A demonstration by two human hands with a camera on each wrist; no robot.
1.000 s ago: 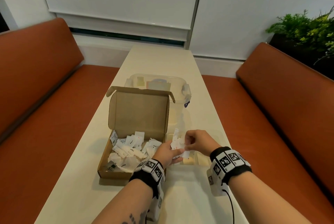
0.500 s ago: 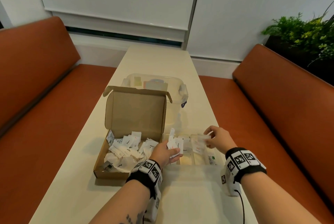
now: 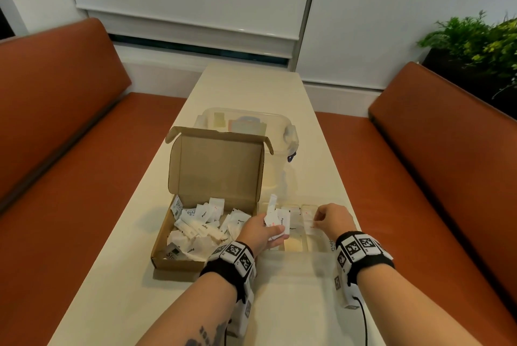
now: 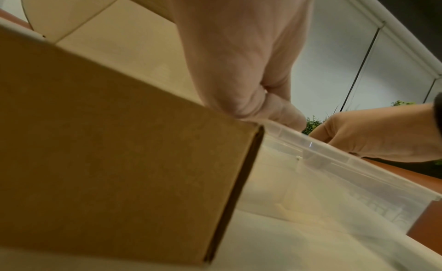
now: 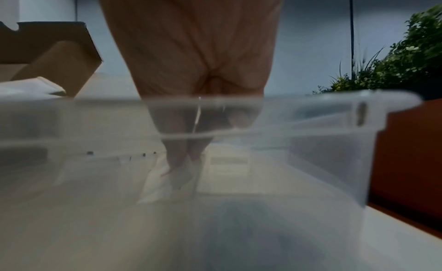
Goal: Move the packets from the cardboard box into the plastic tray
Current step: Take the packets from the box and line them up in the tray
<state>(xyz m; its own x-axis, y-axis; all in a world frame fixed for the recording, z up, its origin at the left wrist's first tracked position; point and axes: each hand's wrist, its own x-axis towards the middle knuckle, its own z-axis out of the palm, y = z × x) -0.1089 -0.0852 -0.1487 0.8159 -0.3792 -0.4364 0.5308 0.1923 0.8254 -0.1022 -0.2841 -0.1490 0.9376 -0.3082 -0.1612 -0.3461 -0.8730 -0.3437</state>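
An open cardboard box [image 3: 179, 259] holds several white packets [image 3: 201, 229] at the table's left. Right beside it sits the clear plastic tray [image 3: 297, 245] with dividers. My left hand [image 3: 272, 229] hovers over the tray's left end and grips a small bunch of packets [image 3: 275, 218]. My right hand [image 3: 317, 221] reaches into the tray's right compartment and pinches one white packet [image 3: 309, 225] between thumb and fingertips. In the right wrist view that packet [image 5: 177, 173] shows blurred through the tray wall [image 5: 322, 142], low near the tray floor. The left wrist view shows the box wall [image 4: 119, 142] and tray rim [image 4: 334, 159].
A clear lidded container [image 3: 246, 122] stands behind the box's raised lid [image 3: 218, 169]. The narrow table [image 3: 293, 303] runs between two orange benches [image 3: 433, 164]. A green plant [image 3: 475, 38] sits at the far right. A Stevia packet [image 3: 331, 245] lies at the tray's right end.
My right hand left the bunch in my left hand with one packet, moved right and lowered it into the tray's right compartment. The left hand stayed put with its bunch.
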